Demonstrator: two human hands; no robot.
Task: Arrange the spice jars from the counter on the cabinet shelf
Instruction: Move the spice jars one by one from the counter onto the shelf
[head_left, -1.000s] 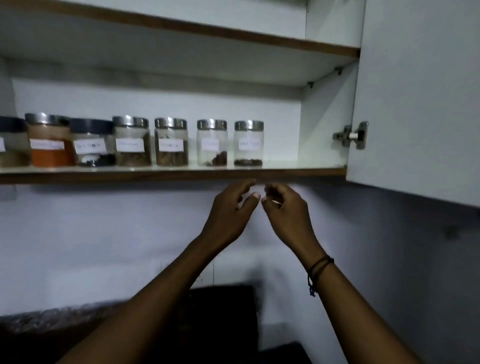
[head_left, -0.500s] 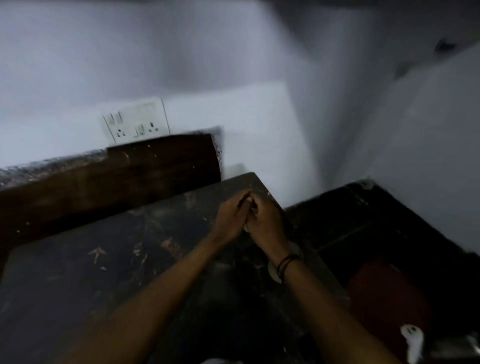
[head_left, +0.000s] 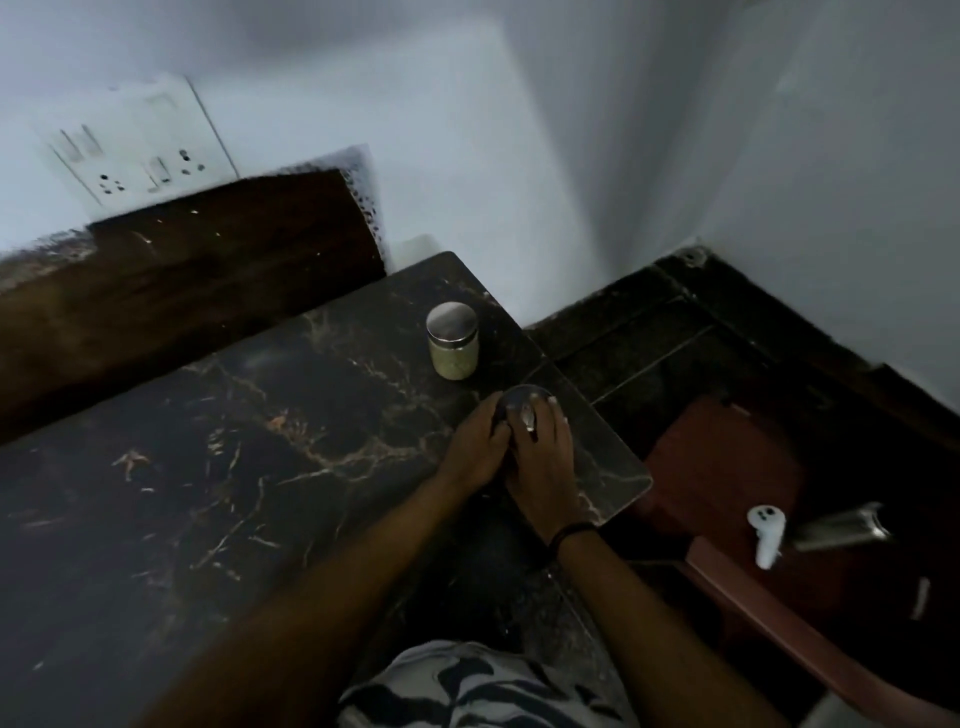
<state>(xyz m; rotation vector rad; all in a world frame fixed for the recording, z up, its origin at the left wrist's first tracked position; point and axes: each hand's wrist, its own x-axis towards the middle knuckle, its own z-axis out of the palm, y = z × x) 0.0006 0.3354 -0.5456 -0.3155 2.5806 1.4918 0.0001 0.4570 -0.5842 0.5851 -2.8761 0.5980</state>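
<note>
**Kid:** Shiny metal lid! Is that the jar (head_left: 521, 410) both hands are on?

**Helper:** Yes. The left hand (head_left: 475, 449) curls round its left side. The right hand (head_left: 543, 457) lies over the top, and its fingers (head_left: 535, 415) bend down over the lid. The jar stands on the dark counter (head_left: 249, 431), close to the edge.

**Kid:** How should it be picked up?

**Helper:** I think by the glass sides under the fingers, not just the lid. A lid can twist loose. Lift it straight up and keep it level.

**Kid:** What about the other jar (head_left: 452, 340)?

**Helper:** It stands just past the fingertips, not touching them. Don't bump it. It can go up next, onto the shelf, which is out of sight.
</note>
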